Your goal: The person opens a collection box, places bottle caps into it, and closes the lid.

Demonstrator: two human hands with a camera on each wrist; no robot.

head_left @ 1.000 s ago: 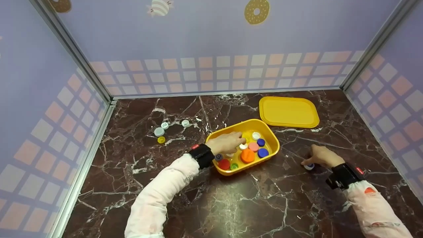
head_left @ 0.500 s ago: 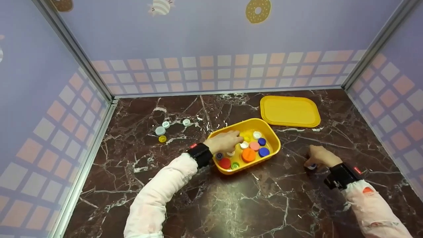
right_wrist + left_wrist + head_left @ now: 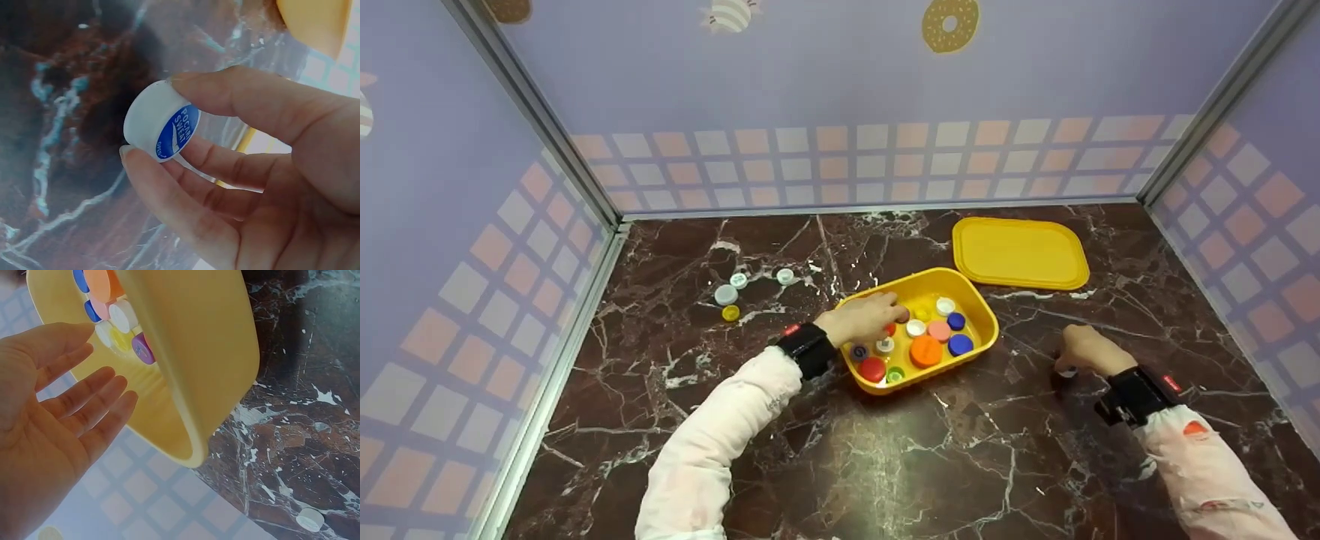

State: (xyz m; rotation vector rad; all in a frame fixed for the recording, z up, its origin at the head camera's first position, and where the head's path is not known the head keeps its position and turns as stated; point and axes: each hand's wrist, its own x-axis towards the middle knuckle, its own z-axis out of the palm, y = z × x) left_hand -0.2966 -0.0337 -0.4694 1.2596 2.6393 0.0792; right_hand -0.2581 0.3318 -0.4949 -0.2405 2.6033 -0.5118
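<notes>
My left hand (image 3: 858, 318) is over the left part of a yellow plastic box (image 3: 981, 341). In the left wrist view its fingers are spread and nearly straight, with nothing between them. Inside the box lie several bottle caps: an orange cap (image 3: 925, 351), a red cap (image 3: 872, 369), a pink cap (image 3: 939, 331) and a purple cap (image 3: 143, 348) among them. To the right of the box, low over the table, my right hand (image 3: 1091, 351) pinches a white bottle cap (image 3: 151, 115) with a blue printed top between thumb and fingertip; the head view mostly hides this cap.
Behind the box on the right lies a yellow lid (image 3: 1020, 253) flat on the dark marbled table (image 3: 930, 465). Several loose caps lie at the left, including a yellow cap (image 3: 730, 313) and a pale cap (image 3: 726, 294). Panels (image 3: 840, 97) wall in the back and sides.
My left hand has drawn slightly to the left over the box, uncovering more caps. The cap in my right hand, partly visible before, is now mostly hidden by the hand in the head view.
</notes>
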